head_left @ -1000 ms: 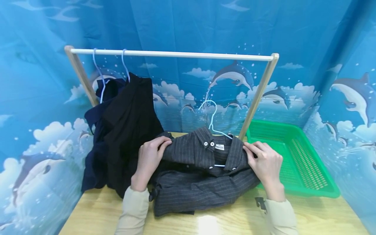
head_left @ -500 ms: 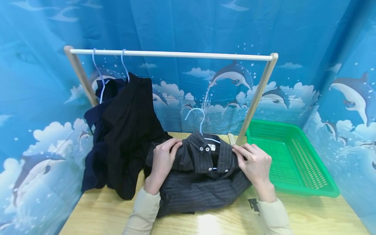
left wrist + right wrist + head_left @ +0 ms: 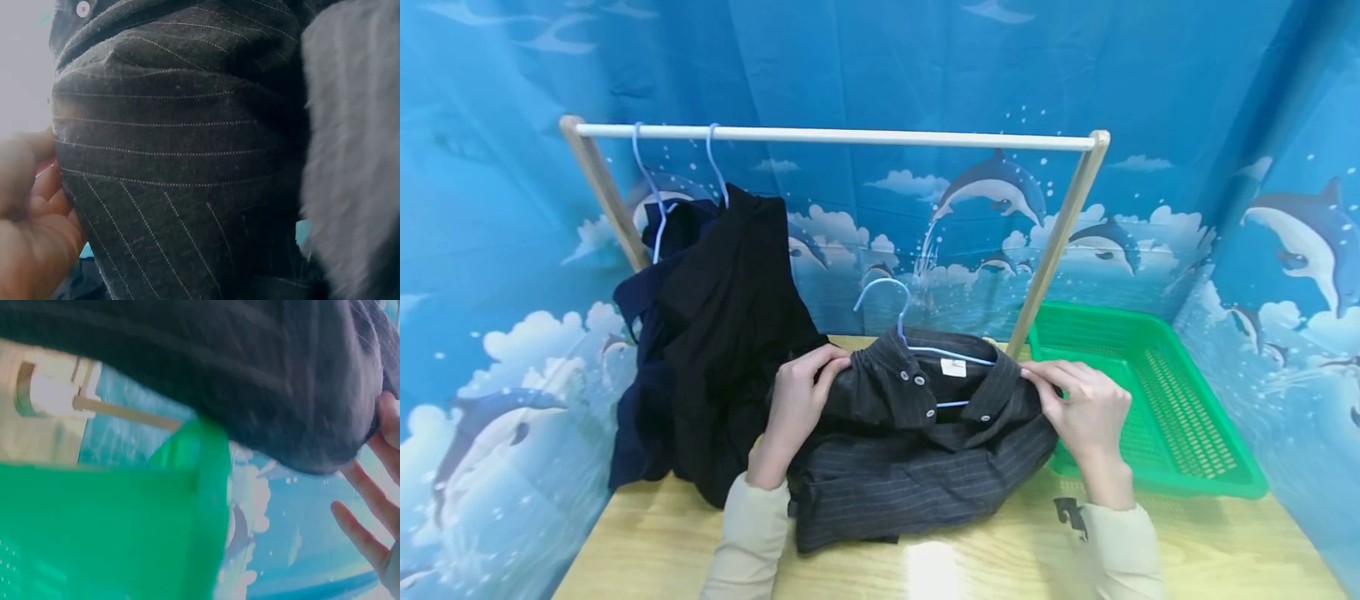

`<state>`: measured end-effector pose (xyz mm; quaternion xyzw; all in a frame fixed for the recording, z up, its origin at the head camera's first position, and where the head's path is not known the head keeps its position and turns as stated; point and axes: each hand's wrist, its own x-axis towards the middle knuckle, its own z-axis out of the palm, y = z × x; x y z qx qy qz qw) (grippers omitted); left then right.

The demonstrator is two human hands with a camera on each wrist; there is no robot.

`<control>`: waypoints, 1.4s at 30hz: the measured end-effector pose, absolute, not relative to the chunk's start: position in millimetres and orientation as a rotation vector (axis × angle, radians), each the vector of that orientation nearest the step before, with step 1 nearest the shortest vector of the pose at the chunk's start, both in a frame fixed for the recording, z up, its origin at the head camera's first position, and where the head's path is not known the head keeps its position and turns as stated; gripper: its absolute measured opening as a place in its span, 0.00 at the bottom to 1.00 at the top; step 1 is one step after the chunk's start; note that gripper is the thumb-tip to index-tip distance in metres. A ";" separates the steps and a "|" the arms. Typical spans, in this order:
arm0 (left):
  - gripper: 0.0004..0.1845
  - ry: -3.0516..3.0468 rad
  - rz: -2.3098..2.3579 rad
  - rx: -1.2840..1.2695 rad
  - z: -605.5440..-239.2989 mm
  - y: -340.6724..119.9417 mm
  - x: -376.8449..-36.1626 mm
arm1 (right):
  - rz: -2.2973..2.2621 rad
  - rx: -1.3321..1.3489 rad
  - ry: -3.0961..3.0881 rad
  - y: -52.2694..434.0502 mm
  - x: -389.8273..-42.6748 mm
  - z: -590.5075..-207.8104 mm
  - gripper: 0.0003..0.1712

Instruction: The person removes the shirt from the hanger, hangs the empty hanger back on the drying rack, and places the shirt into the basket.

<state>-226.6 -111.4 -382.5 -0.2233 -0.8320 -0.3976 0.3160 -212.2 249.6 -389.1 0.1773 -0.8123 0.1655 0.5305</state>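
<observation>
Striped shirt (image 3: 917, 450): dark grey with fine pale pinstripes, white buttons at the collar, white neck label. Lies bunched on the wooden table (image 3: 647, 542), near the middle, threaded on a light-blue hanger (image 3: 895, 321) whose hook stands up behind the collar.

Left hand (image 3: 797, 404): grip closed, fingers curled over the shirt's left shoulder.

Right hand (image 3: 1086, 408): grip closed, fingertips pinching the shirt's right shoulder; the right wrist view shows other fingers spread loose beneath the cloth.

Clothes rail (image 3: 835, 135): white bar on two slanted wooden posts, far side of the table.

Black garment (image 3: 730, 333) and navy garment (image 3: 647, 333): hung at the rail's left end, touching the striped shirt's left edge.

Green basket (image 3: 1195, 467): right of the shirt, just beside the right hand.
</observation>
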 end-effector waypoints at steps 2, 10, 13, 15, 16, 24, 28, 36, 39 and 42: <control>0.05 -2.177 -1.081 -0.594 -380.4 -116.8 -226.7 | 0.413 0.381 -1.934 257.0 -212.4 -386.6 0.04; 0.05 -2.162 -1.144 -0.583 -375.0 -130.0 -225.9 | 0.461 0.235 -1.985 275.0 -210.1 -384.7 0.04; 0.05 -2.163 -1.151 -0.587 -374.6 -129.9 -225.9 | 0.488 0.265 -2.049 272.3 -207.6 -383.7 0.08; 0.05 -2.158 -1.153 -0.578 -375.1 -129.7 -226.1 | 0.518 0.276 -2.058 268.5 -205.3 -381.5 0.12; 0.05 -2.157 -1.151 -0.574 -375.3 -129.5 -226.2 | 0.527 0.287 -2.059 266.2 -203.8 -379.9 0.13; 0.05 -2.148 -1.147 -0.573 -378.3 -125.6 -227.6 | 0.460 0.394 -2.039 249.2 -199.3 -371.9 0.14; 0.05 -2.138 -1.146 -0.593 -378.9 -123.0 -227.0 | 0.410 0.333 -2.052 251.0 -199.5 -371.0 0.09; 0.04 -2.122 -1.170 -0.649 -373.1 -121.2 -222.3 | 0.376 0.190 -2.036 263.8 -196.4 -367.3 0.09; 0.04 -2.109 -1.230 -0.638 -371.1 -121.9 -220.6 | 0.384 0.220 -2.044 264.8 -196.7 -367.7 0.09; 0.04 -2.105 -1.282 -0.633 -370.9 -122.2 -219.8 | 0.394 0.294 -2.087 263.8 -197.4 -369.9 0.14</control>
